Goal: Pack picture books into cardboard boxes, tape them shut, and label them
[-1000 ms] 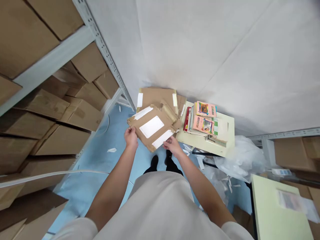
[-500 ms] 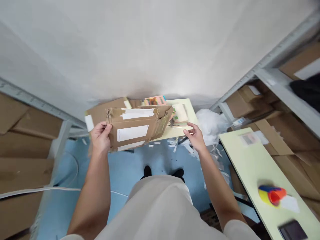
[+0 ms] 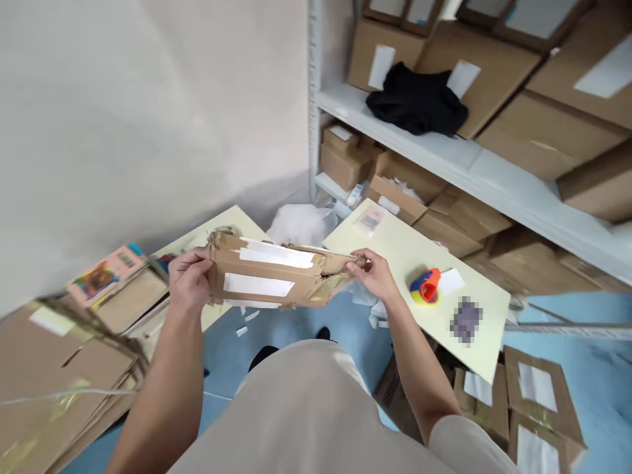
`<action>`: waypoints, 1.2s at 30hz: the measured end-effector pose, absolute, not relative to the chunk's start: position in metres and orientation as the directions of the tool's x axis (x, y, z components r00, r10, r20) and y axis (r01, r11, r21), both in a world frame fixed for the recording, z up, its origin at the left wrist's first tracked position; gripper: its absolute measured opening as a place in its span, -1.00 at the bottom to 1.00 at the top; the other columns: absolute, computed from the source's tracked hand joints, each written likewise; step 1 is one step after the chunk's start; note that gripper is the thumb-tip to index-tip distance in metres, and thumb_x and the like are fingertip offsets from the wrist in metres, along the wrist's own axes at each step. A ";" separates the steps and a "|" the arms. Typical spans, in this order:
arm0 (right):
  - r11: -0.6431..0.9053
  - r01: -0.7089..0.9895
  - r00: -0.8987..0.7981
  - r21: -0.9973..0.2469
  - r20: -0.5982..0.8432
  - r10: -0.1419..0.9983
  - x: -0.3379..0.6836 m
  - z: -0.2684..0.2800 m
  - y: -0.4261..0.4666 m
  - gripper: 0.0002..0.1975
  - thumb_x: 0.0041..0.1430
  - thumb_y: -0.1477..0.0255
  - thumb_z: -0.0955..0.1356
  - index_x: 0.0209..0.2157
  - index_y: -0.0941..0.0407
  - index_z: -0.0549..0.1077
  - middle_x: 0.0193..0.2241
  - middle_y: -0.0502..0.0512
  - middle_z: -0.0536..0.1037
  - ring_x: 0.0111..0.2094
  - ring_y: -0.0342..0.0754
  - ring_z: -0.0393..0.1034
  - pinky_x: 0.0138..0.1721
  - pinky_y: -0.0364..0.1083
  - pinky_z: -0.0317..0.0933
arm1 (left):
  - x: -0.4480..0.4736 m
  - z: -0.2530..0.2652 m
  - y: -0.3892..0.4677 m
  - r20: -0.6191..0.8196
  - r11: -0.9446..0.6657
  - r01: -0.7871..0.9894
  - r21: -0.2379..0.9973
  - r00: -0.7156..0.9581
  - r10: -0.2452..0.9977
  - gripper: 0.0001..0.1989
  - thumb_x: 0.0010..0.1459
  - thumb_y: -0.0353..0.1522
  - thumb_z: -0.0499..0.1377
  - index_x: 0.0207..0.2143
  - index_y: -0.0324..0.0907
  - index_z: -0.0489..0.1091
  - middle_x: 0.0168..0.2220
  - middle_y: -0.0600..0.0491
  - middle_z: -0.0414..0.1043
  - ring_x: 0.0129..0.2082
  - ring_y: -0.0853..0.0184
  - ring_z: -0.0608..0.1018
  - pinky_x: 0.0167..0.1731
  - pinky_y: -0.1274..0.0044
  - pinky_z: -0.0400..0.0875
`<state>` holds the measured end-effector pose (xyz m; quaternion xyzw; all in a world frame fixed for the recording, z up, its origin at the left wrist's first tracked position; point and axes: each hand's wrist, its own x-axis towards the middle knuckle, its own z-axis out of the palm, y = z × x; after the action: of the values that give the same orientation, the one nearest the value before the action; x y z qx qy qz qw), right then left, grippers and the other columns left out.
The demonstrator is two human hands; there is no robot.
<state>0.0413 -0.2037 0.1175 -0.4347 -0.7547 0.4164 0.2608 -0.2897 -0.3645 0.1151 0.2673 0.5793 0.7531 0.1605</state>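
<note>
Flattened cardboard (image 3: pixel 307 280) with white labels (image 3: pixel 259 284) is hanging above the blue floor (image 3: pixel 220 349) — I'm gripping its ends, left hand (image 3: pixel 190 280) on one, right hand (image 3: pixel 375 273) on the other. To the right, a multicoloured object (image 3: pixel 425 288) is lying on the pale bench (image 3: pixel 388 247); beyond, boxes (image 3: pixel 498 72) are filling the shelves (image 3: pixel 459 155).

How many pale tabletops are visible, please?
2: the left tabletop, partly hidden behind the held cardboard, and the right tabletop, bearing a red, yellow and blue object. Others could be hidden from this view.
</note>
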 end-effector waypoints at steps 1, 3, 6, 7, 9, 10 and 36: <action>0.291 0.493 -0.488 -0.820 0.017 0.872 0.062 0.117 -0.199 -0.74 0.02 0.21 0.37 -0.32 0.10 0.48 -0.52 -0.04 0.44 -0.54 -0.16 0.24 -0.48 -0.16 0.13 | -0.278 0.110 -0.342 0.201 -0.255 0.055 0.965 -0.779 0.594 -0.92 -0.32 -0.37 0.24 -0.71 -0.15 0.36 -0.71 0.13 0.25 -0.64 0.43 0.25 -0.63 0.56 0.12; 0.282 0.591 -0.446 -0.756 -0.014 0.895 0.098 0.114 -0.195 -0.80 0.03 0.24 0.35 -0.45 0.09 0.46 -0.56 -0.04 0.43 -0.53 -0.15 0.25 -0.46 -0.15 0.11 | -0.257 0.100 -0.299 0.162 -0.186 0.043 0.982 -0.705 0.690 -0.94 -0.33 -0.37 0.19 -0.72 -0.14 0.34 -0.73 0.14 0.18 -0.67 0.43 0.21 -0.66 0.57 0.06; 0.150 0.668 -0.251 -0.729 -0.031 0.967 0.135 0.106 -0.197 -0.80 0.04 0.24 0.33 -0.45 0.09 0.45 -0.55 -0.01 0.44 -0.54 -0.13 0.25 -0.47 -0.14 0.10 | -0.228 0.089 -0.245 0.108 -0.090 0.061 0.994 -0.568 0.816 -0.96 -0.31 -0.36 0.17 -0.69 -0.14 0.36 -0.72 0.15 0.17 -0.66 0.42 0.20 -0.66 0.57 0.05; 0.093 0.668 -0.178 -0.738 -0.037 0.983 0.144 0.102 -0.198 -0.79 0.05 0.23 0.32 -0.44 0.09 0.44 -0.55 -0.01 0.44 -0.54 -0.13 0.25 -0.48 -0.14 0.09 | -0.218 0.086 -0.229 0.112 -0.082 0.079 0.993 -0.535 0.838 -0.95 -0.30 -0.36 0.17 -0.69 -0.14 0.36 -0.71 0.15 0.18 -0.65 0.41 0.21 -0.64 0.56 0.07; -0.006 0.654 -0.054 -0.756 -0.056 0.997 0.155 0.094 -0.198 -0.76 0.05 0.21 0.31 -0.42 0.09 0.44 -0.56 0.00 0.43 -0.55 -0.11 0.24 -0.50 -0.14 0.09 | -0.201 0.083 -0.201 0.140 -0.083 0.137 0.987 -0.490 0.860 -0.92 -0.26 -0.34 0.17 -0.68 -0.15 0.35 -0.69 0.15 0.19 -0.62 0.41 0.22 -0.60 0.56 0.10; -0.044 0.646 -0.007 -0.762 -0.065 0.998 0.159 0.091 -0.196 -0.75 0.05 0.19 0.31 -0.42 0.09 0.43 -0.57 0.00 0.42 -0.55 -0.11 0.24 -0.50 -0.13 0.09 | -0.192 0.081 -0.188 0.159 -0.087 0.172 0.981 -0.471 0.867 -0.91 -0.23 -0.33 0.17 -0.67 -0.15 0.34 -0.68 0.15 0.20 -0.61 0.41 0.23 -0.58 0.56 0.12; -0.261 0.623 0.305 -0.737 -0.079 0.949 0.205 0.074 -0.083 -0.73 0.03 0.18 0.30 -0.40 0.10 0.39 -0.49 0.05 0.43 -0.43 -0.03 0.30 -0.33 -0.04 0.21 | -0.105 -0.006 -0.046 0.127 -0.139 0.170 0.976 0.079 0.989 -0.70 0.20 -0.16 0.08 -0.13 -0.13 0.39 -0.13 -0.06 0.44 -0.04 0.18 0.47 0.01 0.34 0.32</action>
<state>0.2049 -0.0830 0.0737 -0.7478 -0.5256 0.2672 0.3052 -0.1051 -0.0457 -0.0057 0.5908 0.4902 0.4694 0.4362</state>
